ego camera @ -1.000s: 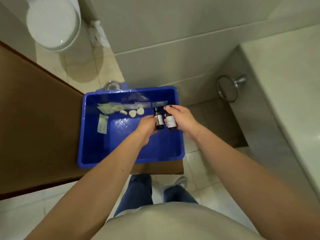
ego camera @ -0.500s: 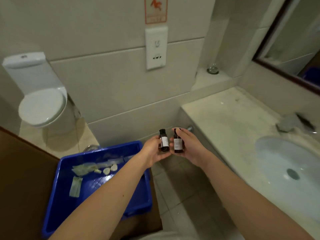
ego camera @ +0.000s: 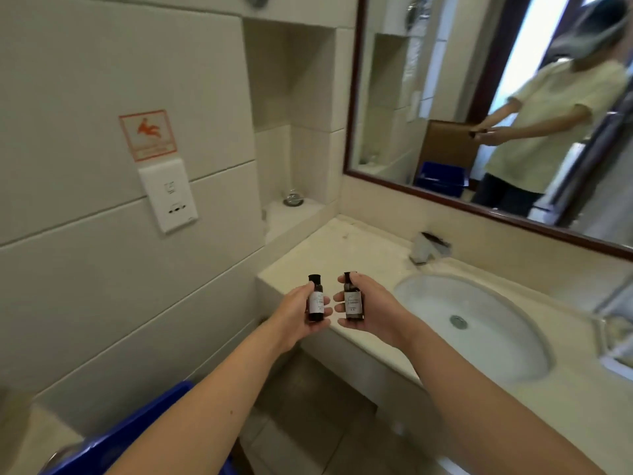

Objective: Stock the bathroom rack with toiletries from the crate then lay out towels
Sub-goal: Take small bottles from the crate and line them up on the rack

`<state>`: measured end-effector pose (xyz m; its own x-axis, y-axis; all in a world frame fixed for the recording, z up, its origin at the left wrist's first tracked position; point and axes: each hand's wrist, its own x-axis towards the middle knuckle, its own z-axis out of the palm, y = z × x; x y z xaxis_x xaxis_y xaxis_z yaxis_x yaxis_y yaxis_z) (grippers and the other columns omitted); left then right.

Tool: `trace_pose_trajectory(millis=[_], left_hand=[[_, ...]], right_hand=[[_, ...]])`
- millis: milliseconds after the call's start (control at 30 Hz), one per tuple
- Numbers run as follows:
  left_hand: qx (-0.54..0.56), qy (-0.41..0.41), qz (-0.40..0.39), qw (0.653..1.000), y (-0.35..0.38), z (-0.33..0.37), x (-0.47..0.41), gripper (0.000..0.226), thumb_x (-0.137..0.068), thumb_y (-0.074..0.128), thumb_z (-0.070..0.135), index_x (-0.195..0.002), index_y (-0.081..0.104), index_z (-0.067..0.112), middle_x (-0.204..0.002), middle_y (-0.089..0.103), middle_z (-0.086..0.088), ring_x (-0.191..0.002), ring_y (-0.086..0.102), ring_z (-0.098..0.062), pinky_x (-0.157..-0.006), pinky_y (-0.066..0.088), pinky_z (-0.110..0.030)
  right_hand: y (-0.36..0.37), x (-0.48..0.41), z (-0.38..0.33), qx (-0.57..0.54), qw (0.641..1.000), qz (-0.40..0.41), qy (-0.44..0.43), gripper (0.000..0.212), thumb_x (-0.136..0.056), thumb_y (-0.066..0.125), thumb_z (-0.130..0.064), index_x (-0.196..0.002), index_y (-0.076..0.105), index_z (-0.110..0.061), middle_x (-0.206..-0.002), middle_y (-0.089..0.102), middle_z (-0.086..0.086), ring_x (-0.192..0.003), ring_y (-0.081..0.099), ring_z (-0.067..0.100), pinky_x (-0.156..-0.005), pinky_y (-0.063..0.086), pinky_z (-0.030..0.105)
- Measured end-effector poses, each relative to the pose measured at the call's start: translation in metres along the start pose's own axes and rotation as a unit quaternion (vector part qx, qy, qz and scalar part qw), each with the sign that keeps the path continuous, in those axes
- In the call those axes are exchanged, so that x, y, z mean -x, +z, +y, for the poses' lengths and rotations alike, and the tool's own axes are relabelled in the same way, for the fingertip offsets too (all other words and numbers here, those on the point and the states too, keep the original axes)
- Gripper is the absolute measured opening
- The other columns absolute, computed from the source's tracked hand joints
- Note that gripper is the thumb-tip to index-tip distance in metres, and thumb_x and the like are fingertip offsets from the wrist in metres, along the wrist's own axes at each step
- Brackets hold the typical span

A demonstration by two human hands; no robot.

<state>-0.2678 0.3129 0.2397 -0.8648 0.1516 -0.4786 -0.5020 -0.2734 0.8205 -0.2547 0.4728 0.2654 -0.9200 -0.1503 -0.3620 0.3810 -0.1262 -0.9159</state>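
Bottles of toiletry, two small dark ones, are held upright, one in each hand. The first bottle (ego camera: pixel 315 299) is gripped by the left hand (ego camera: pixel 291 318), with thumb and fingers curled round its label. The second bottle (ego camera: pixel 354 301) is gripped likewise by the right hand (ego camera: pixel 375 313). The two are kept just beside each other, not touching. The blue crate (ego camera: pixel 137 437) is seen below and to the left of the grips, its contents out of view. The counter (ego camera: pixel 342 248) and the basin (ego camera: pixel 479 320) lie beyond and to the right of them. No rack is plainly made out and no towels are seen. Stocking is judged barely begun: neither bottle is set down yet, and the towel step is left whole.
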Motion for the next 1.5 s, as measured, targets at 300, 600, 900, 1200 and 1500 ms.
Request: trace_pose_trajectory(millis=[300, 600, 900, 1200, 1500], left_hand=[[-0.089, -0.034, -0.163, 0.982, 0.079, 0.002, 0.009, 0.026, -0.103, 0.036, 0.028, -0.107, 0.055, 0.012, -0.088, 0.062, -0.008, -0.071, 0.062, -0.02, -0.057, 0.051, -0.032], [-0.148, -0.088, -0.32, 0.932, 0.137, -0.032, 0.045, 0.027, -0.102, 0.036, 0.028, -0.108, 0.058, 0.014, -0.087, 0.063, -0.008, -0.073, 0.063, -0.022, -0.06, 0.051, -0.034], [-0.217, -0.13, -0.403, 0.88, 0.199, -0.079, 0.085, 0.031, -0.097, 0.045, 0.045, -0.095, 0.055, 0.016, -0.071, 0.06, -0.004, -0.062, 0.059, -0.02, -0.052, 0.046, -0.028], [-0.246, -0.111, -0.422, 0.866, 0.295, -0.127, 0.116, 0.023, -0.098, 0.047, 0.037, -0.099, 0.052, 0.014, -0.079, 0.059, -0.005, -0.065, 0.06, -0.019, -0.054, 0.048, -0.03], [-0.221, -0.051, -0.421, 0.878, 0.39, -0.174, 0.147, 0.022, -0.1, 0.047, 0.032, -0.117, 0.041, 0.02, -0.093, 0.061, -0.009, -0.081, 0.065, -0.024, -0.076, 0.058, -0.042]], right_hand=[[-0.054, 0.075, 0.007, -0.057, 0.984, 0.168, -0.035, 0.031, -0.098, 0.043, -0.038, -0.115, 0.057, -0.016, -0.089, 0.066, 0.007, -0.077, 0.063, 0.02, -0.066, 0.055, 0.034], [-0.074, 0.174, 0.032, -0.102, 0.939, 0.321, -0.062, 0.029, -0.1, 0.041, -0.039, -0.108, 0.059, -0.017, -0.087, 0.065, 0.006, -0.075, 0.062, 0.018, -0.064, 0.054, 0.032], [-0.107, 0.252, 0.062, -0.156, 0.898, 0.405, -0.071, 0.033, -0.098, 0.044, -0.044, -0.11, 0.06, -0.017, -0.085, 0.067, 0.005, -0.074, 0.064, 0.019, -0.066, 0.054, 0.033], [-0.19, 0.316, 0.07, -0.167, 0.888, 0.421, -0.082, 0.031, -0.094, 0.051, -0.044, -0.106, 0.061, -0.017, -0.083, 0.069, 0.004, -0.072, 0.065, 0.018, -0.064, 0.056, 0.033], [-0.286, 0.371, 0.068, -0.122, 0.888, 0.432, -0.098, 0.026, -0.096, 0.056, -0.036, -0.115, 0.05, -0.019, -0.092, 0.07, 0.008, -0.075, 0.066, 0.018, -0.064, 0.056, 0.034]])
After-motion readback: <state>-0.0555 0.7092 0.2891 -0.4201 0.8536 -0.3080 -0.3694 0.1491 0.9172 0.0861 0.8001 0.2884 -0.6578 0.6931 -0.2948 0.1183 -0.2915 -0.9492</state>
